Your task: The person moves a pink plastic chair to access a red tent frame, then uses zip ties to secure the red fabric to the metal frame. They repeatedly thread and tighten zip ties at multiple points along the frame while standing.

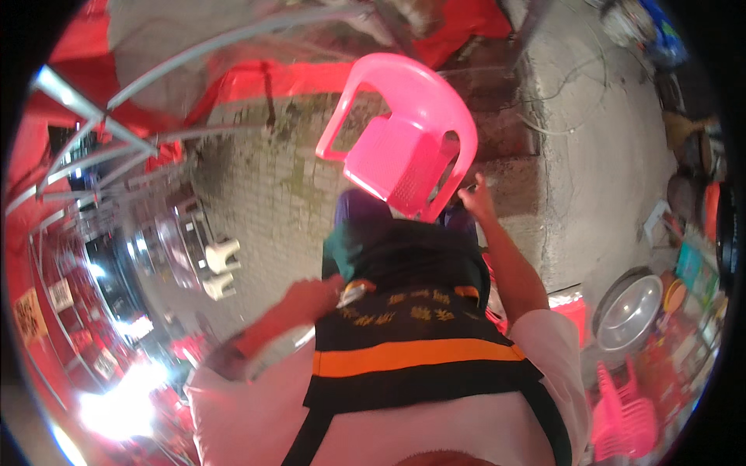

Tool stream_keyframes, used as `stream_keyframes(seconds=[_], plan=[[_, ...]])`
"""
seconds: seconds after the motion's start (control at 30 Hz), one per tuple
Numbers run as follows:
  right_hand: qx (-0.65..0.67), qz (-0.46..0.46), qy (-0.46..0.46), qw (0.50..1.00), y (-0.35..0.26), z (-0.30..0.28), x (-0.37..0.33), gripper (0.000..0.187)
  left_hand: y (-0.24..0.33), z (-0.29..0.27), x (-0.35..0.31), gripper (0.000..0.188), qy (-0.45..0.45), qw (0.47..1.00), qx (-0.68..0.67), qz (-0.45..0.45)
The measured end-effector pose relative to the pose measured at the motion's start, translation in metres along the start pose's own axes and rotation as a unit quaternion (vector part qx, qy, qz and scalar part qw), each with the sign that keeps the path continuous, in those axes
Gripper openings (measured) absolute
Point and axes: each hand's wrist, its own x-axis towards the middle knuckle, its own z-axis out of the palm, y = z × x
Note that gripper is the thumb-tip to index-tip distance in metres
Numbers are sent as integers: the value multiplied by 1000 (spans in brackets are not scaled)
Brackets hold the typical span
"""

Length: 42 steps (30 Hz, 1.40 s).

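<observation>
A pink plastic armchair [400,147] stands on the ground just ahead of my legs. My right hand [478,200] reaches forward beside its right armrest, thumb and fingers apart; I see no object in it. At my waist is a black apron [412,318] with orange trim. My left hand [315,298] is against the apron's left side, its fingers closed around a small whitish object [354,294] by the orange-edged pocket opening. What kind of object this is does not show.
Brick paving [272,179] lies to the left, a concrete strip [583,186] to the right. Metal frame poles [233,35] cross the upper left. White chairs [222,256] are farther left. On the right are a metal basin [631,311] and another pink chair [624,415].
</observation>
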Motion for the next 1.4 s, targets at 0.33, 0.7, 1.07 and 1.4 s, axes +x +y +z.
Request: stream_keyframes(seconds=[0.33, 0.7, 1.07, 1.4], plan=[[115, -84, -300, 943, -223, -85, 8, 60, -114, -143, -6, 20, -142, 773, -557, 268], [-64, -285, -590, 752, -546, -43, -8, 64, -132, -233, -19, 47, -194, 774, -522, 302], [176, -332, -482, 792, -636, -97, -23, 65, -158, -306, -104, 13, -45, 751, -629, 195], [485, -155, -341, 790, -620, -153, -82, 38, -64, -399, -110, 27, 47, 926, -355, 122]])
